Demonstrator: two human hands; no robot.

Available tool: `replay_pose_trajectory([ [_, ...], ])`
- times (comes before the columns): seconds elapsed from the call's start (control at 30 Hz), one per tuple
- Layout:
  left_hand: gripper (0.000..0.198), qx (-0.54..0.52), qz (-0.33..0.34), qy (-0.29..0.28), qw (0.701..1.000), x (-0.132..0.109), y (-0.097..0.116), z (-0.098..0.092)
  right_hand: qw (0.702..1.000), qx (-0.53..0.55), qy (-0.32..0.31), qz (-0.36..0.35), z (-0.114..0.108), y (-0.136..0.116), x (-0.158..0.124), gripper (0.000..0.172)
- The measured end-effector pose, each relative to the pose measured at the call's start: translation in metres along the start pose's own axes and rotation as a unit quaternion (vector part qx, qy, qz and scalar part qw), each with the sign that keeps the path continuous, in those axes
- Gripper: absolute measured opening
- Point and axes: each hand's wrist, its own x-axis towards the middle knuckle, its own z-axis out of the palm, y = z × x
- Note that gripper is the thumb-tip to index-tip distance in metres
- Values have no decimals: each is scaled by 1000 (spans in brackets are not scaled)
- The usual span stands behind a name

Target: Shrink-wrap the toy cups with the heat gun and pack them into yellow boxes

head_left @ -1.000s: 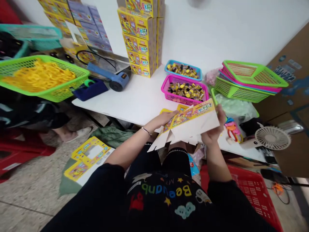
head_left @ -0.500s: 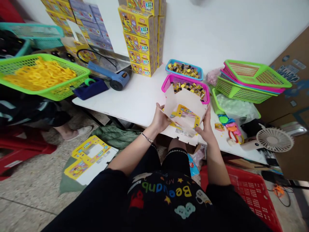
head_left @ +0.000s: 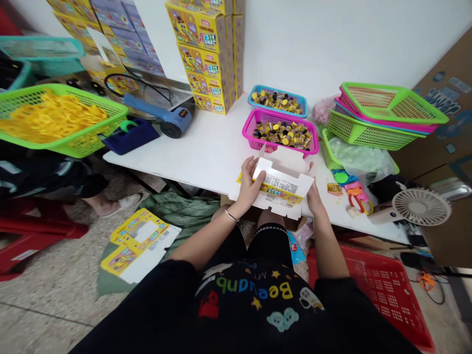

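Note:
A partly folded cardboard box, white inside with a yellow printed strip and a barcode panel, is between my two hands above the table's front edge. My left hand grips its left end, the thumb lying over the barcode side. At the right end my right hand has its fingers closed round the edge, partly hidden behind a white flap. The box's top flaps stand up, unclosed. Beneath it lie flat yellow-and-white cartons. Just behind is a pink basket of small yellow- and black-capped containers.
A blue basket of similar containers stands farther back. Finished yellow boxes are stacked at left, near a blue heat gun. Green baskets and a small fan are at right. Another person's leg shows at left.
The box has turned in my hands: its windowed inside faced me before, and now the barcode side does. Its walls are folded up more. The view has shifted slightly.

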Motion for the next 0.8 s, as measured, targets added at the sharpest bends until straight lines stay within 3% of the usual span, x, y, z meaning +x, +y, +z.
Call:
replay_pose_trajectory([
  [0.13,71,36,4,0,999,2,-5,-1,997,70,21,16,11,8,-4,85],
  [0.33,74,57,12,-3,998,8,-4,-5,995,71,67,13,13,28,-4,100],
  [0.47,69,88,24,13,996,7,-1,-5,994,-8,104,-43,11,25,-4,88],
  [0.57,63,153,73,11,985,6,6,-3,972,-128,154,-125,1,4,-4,66],
  [0.67,58,226,151,-28,962,6,15,-4,955,-191,89,-208,-15,-24,0,38],
  [0.8,48,317,183,-131,921,10,23,-13,941,-254,-71,-211,-27,-58,9,39],
])
